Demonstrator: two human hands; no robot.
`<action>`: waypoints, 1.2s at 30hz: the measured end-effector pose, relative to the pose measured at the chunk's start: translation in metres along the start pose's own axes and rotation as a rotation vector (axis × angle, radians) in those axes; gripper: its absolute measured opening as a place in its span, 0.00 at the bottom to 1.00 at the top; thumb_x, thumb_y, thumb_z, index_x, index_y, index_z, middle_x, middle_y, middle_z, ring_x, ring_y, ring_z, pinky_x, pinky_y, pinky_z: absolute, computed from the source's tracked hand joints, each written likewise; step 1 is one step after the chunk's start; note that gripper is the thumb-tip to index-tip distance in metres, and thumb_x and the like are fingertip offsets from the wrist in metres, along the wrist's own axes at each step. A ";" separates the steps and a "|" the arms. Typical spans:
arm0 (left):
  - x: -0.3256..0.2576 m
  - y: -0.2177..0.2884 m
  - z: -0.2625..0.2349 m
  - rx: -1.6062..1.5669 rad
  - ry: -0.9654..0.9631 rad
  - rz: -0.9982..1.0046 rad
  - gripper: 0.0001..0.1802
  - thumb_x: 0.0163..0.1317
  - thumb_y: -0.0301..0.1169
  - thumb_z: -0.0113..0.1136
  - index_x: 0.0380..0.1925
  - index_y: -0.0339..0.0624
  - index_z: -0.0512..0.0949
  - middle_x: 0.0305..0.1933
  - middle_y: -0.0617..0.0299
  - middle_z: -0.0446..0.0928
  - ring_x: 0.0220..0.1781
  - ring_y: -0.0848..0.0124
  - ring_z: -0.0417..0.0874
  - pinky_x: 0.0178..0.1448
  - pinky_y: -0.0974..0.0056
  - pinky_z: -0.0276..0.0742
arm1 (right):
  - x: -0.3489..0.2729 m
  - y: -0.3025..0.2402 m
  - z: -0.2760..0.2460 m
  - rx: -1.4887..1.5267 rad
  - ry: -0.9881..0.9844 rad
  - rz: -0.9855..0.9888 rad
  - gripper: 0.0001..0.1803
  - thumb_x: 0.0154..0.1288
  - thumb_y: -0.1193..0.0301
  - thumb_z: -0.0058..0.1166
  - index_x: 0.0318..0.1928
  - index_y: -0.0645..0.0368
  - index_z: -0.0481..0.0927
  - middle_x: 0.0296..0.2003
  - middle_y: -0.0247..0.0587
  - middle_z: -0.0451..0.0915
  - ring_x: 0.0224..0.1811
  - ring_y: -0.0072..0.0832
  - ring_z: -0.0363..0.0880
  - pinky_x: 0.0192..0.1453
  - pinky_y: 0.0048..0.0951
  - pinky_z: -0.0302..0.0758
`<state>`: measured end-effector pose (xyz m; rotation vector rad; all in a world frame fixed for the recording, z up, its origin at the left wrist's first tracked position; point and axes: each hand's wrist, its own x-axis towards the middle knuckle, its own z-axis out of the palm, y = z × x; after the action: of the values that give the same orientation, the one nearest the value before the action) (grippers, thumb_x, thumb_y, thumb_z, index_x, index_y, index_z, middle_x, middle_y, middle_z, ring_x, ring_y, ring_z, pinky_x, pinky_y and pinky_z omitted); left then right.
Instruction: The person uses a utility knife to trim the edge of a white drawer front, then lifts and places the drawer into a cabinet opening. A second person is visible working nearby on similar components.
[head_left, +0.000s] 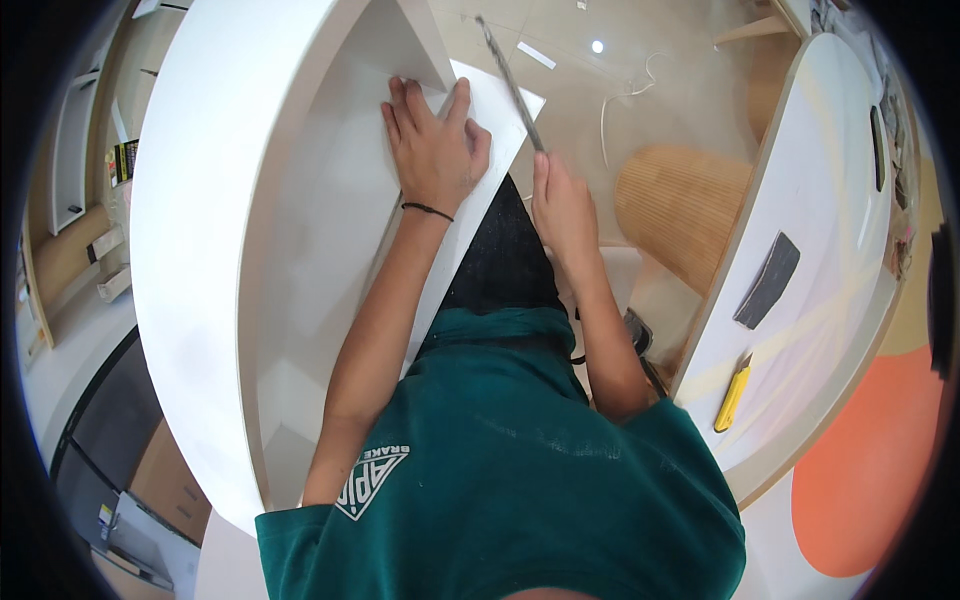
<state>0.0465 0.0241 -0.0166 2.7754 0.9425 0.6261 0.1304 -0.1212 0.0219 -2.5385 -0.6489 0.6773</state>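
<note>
A large white box-like furniture piece (200, 260) with raised walls and a recessed inside fills the left and middle. My left hand (432, 150) lies on its white edge panel near the inner corner, fingers spread and pressed against the surface. To the right of that edge, my right hand (566, 208) is closed round the near end of a long, thin grey file (508, 82). The file points away from me and slants left, its far end over the floor. Whether it touches the panel's corner I cannot tell.
On the white tabletop (800, 350) at the right lie a dark grey flat strip (768, 280) and a yellow utility knife (734, 396). A ribbed wooden chair back (684, 205) stands between me and that table. A white cable (604, 125) trails over the floor.
</note>
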 end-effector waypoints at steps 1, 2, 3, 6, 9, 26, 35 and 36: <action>0.000 0.000 0.000 -0.001 0.016 0.003 0.28 0.58 0.37 0.59 0.62 0.55 0.80 0.63 0.33 0.66 0.72 0.30 0.64 0.73 0.32 0.63 | -0.003 0.000 -0.001 -0.038 -0.096 0.087 0.25 0.83 0.53 0.35 0.41 0.62 0.75 0.29 0.68 0.80 0.38 0.69 0.79 0.42 0.64 0.74; 0.000 0.000 0.000 -0.002 0.024 0.008 0.28 0.58 0.37 0.59 0.62 0.55 0.80 0.63 0.33 0.66 0.72 0.30 0.64 0.73 0.32 0.63 | -0.003 0.000 -0.002 -0.012 -0.027 0.010 0.25 0.83 0.53 0.36 0.41 0.62 0.75 0.29 0.68 0.80 0.38 0.69 0.79 0.42 0.64 0.74; -0.001 0.000 0.000 -0.004 0.027 0.014 0.28 0.58 0.37 0.59 0.62 0.55 0.80 0.63 0.33 0.66 0.72 0.30 0.64 0.73 0.32 0.63 | -0.004 0.000 -0.003 -0.008 -0.021 -0.002 0.25 0.83 0.53 0.36 0.41 0.62 0.75 0.29 0.68 0.80 0.38 0.69 0.80 0.42 0.63 0.74; -0.002 0.000 0.001 0.035 0.021 0.023 0.29 0.57 0.37 0.59 0.62 0.54 0.80 0.63 0.33 0.66 0.72 0.30 0.64 0.73 0.31 0.63 | 0.001 0.000 -0.004 -0.008 -0.004 -0.035 0.25 0.82 0.53 0.37 0.41 0.62 0.76 0.29 0.68 0.80 0.37 0.68 0.80 0.42 0.63 0.74; -0.004 -0.001 0.002 0.002 0.026 -0.008 0.28 0.58 0.37 0.59 0.62 0.54 0.80 0.62 0.33 0.66 0.72 0.30 0.64 0.72 0.31 0.64 | 0.004 0.000 -0.003 -0.061 0.004 -0.034 0.25 0.82 0.52 0.37 0.41 0.61 0.76 0.29 0.67 0.81 0.37 0.68 0.80 0.42 0.63 0.75; -0.004 0.000 -0.001 -0.029 -0.009 0.003 0.29 0.55 0.38 0.59 0.60 0.49 0.78 0.63 0.31 0.65 0.73 0.28 0.61 0.74 0.30 0.61 | 0.003 -0.008 -0.007 -0.072 0.044 -0.071 0.24 0.82 0.53 0.36 0.43 0.61 0.77 0.29 0.67 0.81 0.36 0.68 0.81 0.42 0.64 0.75; -0.002 0.000 0.000 -0.005 0.000 -0.006 0.29 0.56 0.38 0.59 0.61 0.51 0.79 0.62 0.32 0.66 0.72 0.29 0.63 0.73 0.31 0.62 | -0.006 0.001 -0.001 -0.070 0.024 -0.031 0.24 0.82 0.54 0.36 0.43 0.61 0.77 0.30 0.67 0.81 0.37 0.67 0.81 0.44 0.62 0.76; -0.002 0.000 0.000 0.002 0.012 -0.014 0.28 0.57 0.38 0.59 0.61 0.52 0.80 0.62 0.34 0.66 0.72 0.30 0.64 0.73 0.31 0.64 | -0.005 0.000 0.000 -0.057 0.051 -0.051 0.24 0.82 0.54 0.36 0.43 0.61 0.77 0.30 0.67 0.81 0.37 0.67 0.81 0.44 0.62 0.76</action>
<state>0.0450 0.0228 -0.0171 2.7678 0.9640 0.6402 0.1265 -0.1243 0.0239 -2.5731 -0.7223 0.5820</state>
